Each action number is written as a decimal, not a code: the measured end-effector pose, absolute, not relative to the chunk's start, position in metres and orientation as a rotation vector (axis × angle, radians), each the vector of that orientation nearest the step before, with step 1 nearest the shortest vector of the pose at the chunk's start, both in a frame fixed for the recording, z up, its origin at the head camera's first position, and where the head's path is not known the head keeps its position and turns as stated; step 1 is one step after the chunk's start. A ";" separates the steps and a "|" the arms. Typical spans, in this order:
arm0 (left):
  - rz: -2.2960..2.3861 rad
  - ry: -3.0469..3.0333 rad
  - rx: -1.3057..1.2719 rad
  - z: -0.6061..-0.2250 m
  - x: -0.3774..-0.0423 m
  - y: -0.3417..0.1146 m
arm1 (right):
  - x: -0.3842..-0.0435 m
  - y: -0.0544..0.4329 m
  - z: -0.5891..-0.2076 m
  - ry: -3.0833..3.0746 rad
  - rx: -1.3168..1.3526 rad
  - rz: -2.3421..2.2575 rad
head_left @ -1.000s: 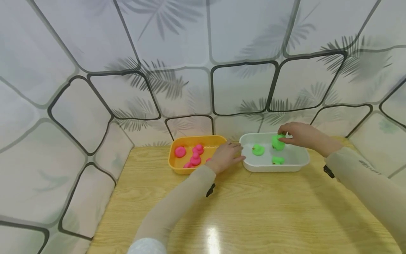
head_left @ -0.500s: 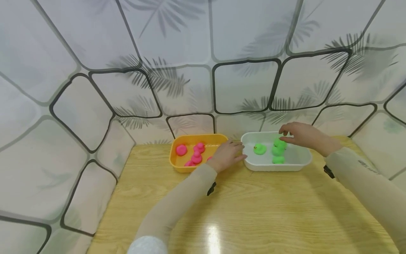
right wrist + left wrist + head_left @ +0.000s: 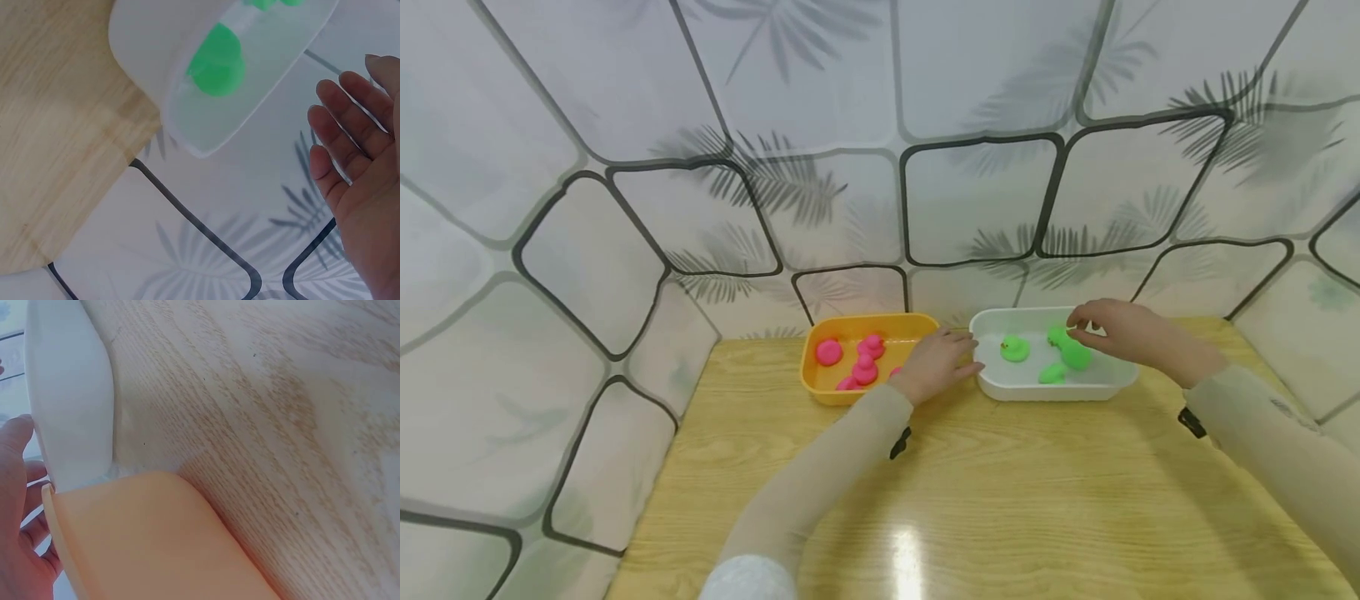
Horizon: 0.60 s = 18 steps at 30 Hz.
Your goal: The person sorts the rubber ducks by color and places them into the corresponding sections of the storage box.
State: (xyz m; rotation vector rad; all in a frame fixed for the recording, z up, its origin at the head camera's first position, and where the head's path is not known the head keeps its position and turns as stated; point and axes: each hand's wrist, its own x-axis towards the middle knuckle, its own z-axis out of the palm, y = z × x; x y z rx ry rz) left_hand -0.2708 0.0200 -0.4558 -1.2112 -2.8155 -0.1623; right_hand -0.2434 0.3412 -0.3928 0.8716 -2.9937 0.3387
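My right hand (image 3: 1123, 333) hovers over the right part of a white plastic tray (image 3: 1000, 390), its fingers loosely bent and holding nothing. In the right wrist view those fingers (image 3: 340, 134) are apart from the tray and the toys. Several green rubber ducks lie in the tray: one upright duck (image 3: 1015, 349) on the left, a tipped duck (image 3: 1052, 374) near the front, others under the hand. My left hand (image 3: 936, 364) lies relaxed over the adjoining ends of the white tray and an orange tray (image 3: 842, 398); its fingertips are at the white rim (image 3: 37, 434).
Pink rubber ducks (image 3: 865, 369) lie in the orange tray, partly hidden by my left hand. Both trays stand side by side on a wooden table (image 3: 1000, 500), close to a back wall covered with patterned cloth (image 3: 977, 208). More cloth closes off the sides.
A green duck at my right fingertips has been let go and dropped among the others, which have shifted in the white tray. The right hand has moved slightly right. My left hand stays put.
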 end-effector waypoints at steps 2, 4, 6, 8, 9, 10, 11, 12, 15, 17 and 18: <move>-0.154 -2.800 -1.209 -0.457 -0.271 0.019 | -0.236 0.339 -0.397 -2.984 0.866 0.356; -0.151 -2.798 -1.199 -0.457 -0.271 0.018 | -0.229 0.336 -0.402 -2.949 0.879 0.369; -0.141 -2.809 -1.177 -0.457 -0.269 0.017 | -0.220 0.333 -0.409 -2.880 0.909 0.373; -0.138 -2.822 -1.144 -0.455 -0.265 0.016 | -0.212 0.330 -0.418 -2.792 0.936 0.362; -0.140 -2.830 -1.131 -0.454 -0.262 0.016 | -0.207 0.328 -0.421 -2.753 0.945 0.360; -0.143 -2.835 -1.116 -0.454 -0.258 0.016 | -0.202 0.325 -0.425 -2.718 0.949 0.365; -0.149 -2.837 -1.106 -0.453 -0.254 0.015 | -0.197 0.323 -0.428 -2.689 0.954 0.370; -0.165 -2.841 -1.097 -0.452 -0.249 0.014 | -0.192 0.321 -0.431 -2.662 0.956 0.377; -0.221 -2.837 -1.093 -0.451 -0.235 0.009 | -0.179 0.315 -0.438 -2.600 0.984 0.412; -0.263 -2.833 -1.095 -0.452 -0.225 0.005 | -0.172 0.311 -0.442 -2.569 0.998 0.429; -0.279 -2.830 -1.095 -0.452 -0.221 0.003 | -0.169 0.310 -0.444 -2.559 1.000 0.438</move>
